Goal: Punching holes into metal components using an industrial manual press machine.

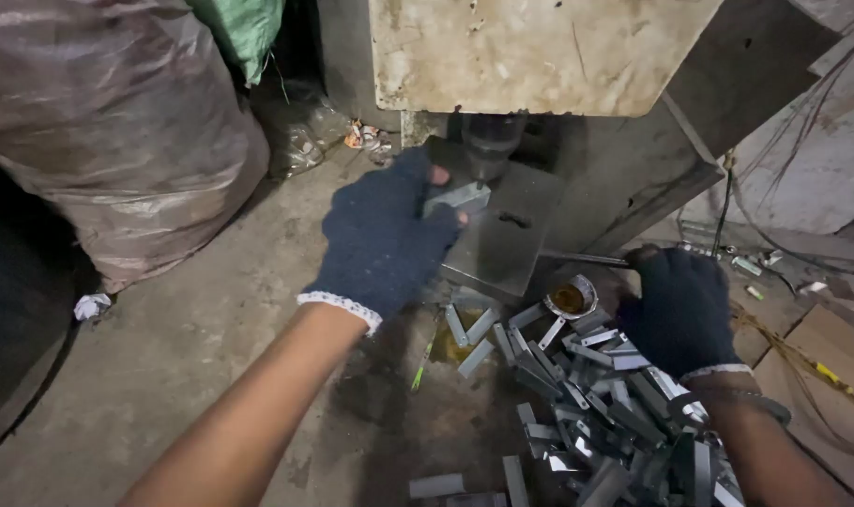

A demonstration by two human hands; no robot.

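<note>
Lower right of the frame: a loose heap of short, flat, grey metal strips (596,413) lies on the stained concrete floor (164,376), spreading up toward the centre. The right hand (680,305), in a dark knitted glove with a pale cuff, rests at the upper edge of this heap. Its fingers curl downward over the strips, but whether they grip one cannot be told from here. Just left of that hand stands a small round tin holding amber oil (571,299).

Centre: the left hand (385,235), in a matching dark glove worn through at the fingertips, pinches one flat grey metal strip (460,197) between thumb and forefinger. It holds the strip on the grey steel block (507,235) of a machine, directly beneath a dark cylindrical punch head (491,145).

Upper centre: a worn cream-painted plate (530,52) covers the machine's front. Upper left: a bulging plastic-wrapped sack (117,122) leans in, with a green woven bag (244,28) behind it. Right edge: loose wires (802,122) hang above flattened brown cardboard (821,357).

Hazard, as judged: the bare fingertips sit very close to the punch head, so a stroke while the strip is held could crush them. The frayed glove could also snag. The tin of oil, just beside the right hand, could tip and slick the strips.
</note>
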